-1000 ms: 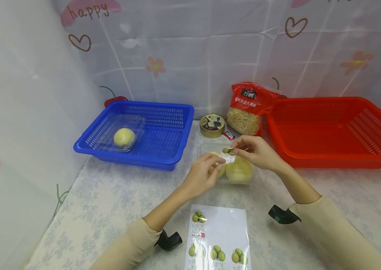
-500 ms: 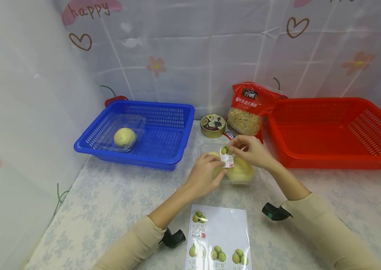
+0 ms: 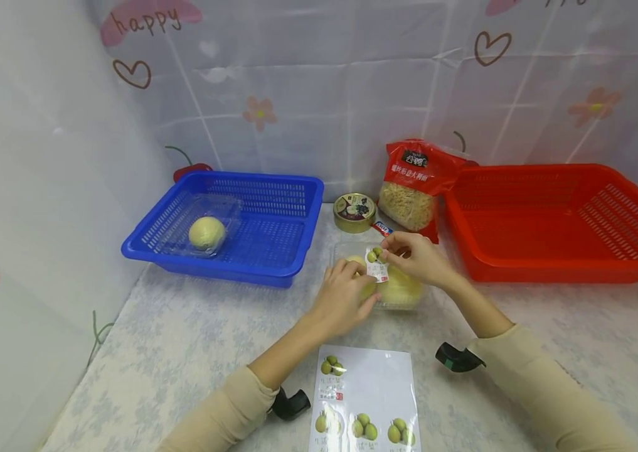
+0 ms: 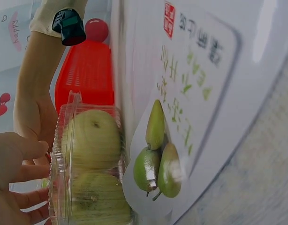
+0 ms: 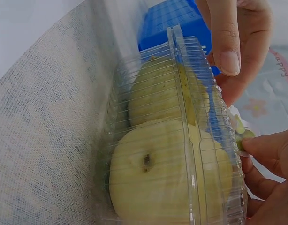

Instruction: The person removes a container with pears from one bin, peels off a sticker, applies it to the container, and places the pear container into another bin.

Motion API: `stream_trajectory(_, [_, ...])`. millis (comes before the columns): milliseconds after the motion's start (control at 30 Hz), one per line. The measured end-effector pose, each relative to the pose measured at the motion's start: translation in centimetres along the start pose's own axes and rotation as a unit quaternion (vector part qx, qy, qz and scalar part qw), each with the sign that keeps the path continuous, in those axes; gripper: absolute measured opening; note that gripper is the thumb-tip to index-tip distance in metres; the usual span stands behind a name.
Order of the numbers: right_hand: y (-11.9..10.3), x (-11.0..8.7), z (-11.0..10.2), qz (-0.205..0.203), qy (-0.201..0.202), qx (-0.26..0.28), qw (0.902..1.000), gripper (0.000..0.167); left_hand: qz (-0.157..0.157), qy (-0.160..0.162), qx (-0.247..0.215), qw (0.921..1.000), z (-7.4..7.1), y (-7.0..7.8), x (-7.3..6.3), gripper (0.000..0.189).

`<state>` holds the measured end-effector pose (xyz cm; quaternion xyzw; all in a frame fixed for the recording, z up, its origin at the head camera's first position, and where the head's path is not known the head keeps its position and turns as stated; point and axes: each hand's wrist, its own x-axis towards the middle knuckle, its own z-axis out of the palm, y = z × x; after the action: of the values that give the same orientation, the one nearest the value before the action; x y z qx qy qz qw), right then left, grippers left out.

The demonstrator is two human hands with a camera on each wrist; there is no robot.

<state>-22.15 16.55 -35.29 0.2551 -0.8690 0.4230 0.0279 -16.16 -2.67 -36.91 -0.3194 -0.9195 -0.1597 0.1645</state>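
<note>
Red pasta bag (image 3: 411, 185) and tin (image 3: 354, 212) stand behind the fruit box (image 5: 190, 140).

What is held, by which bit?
A white paper label printed with green pears: the right grip pinches its pear-picture end. The left grip: can't tell.

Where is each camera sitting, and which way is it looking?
Head: on the person's head, facing forward and down at the clear box; left hand and right hand show.
Left wrist: on that wrist, facing past the label sheet to the box and red basket; both hands show.
Right wrist: on that wrist, facing the box, blue basket behind; both hands show.
Both wrist views share the box.
</note>
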Motion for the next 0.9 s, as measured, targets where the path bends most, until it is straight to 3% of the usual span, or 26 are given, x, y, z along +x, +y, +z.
stream_trajectory(433, [0.2,-0.1,0.7,-0.009,0.007,-0.04,0.9991,0.017,0.003,-0.035,0.088,0.9955,0.2,0.8,-0.4,0.027])
stream_trajectory(700, [0.1,-0.2,1.2,0.0,0.013,-0.078,0.9969,0.03,0.056,-0.035,0.125,0.99,0.3,1.1,-0.6,0.034])
stream_trajectory(900, [0.6,0.2,1.9,0.029,0.037,-0.129,0.9906,0.052,0.068,-0.037,0.125,0.9891,0.4,1.0,-0.8,0.038])
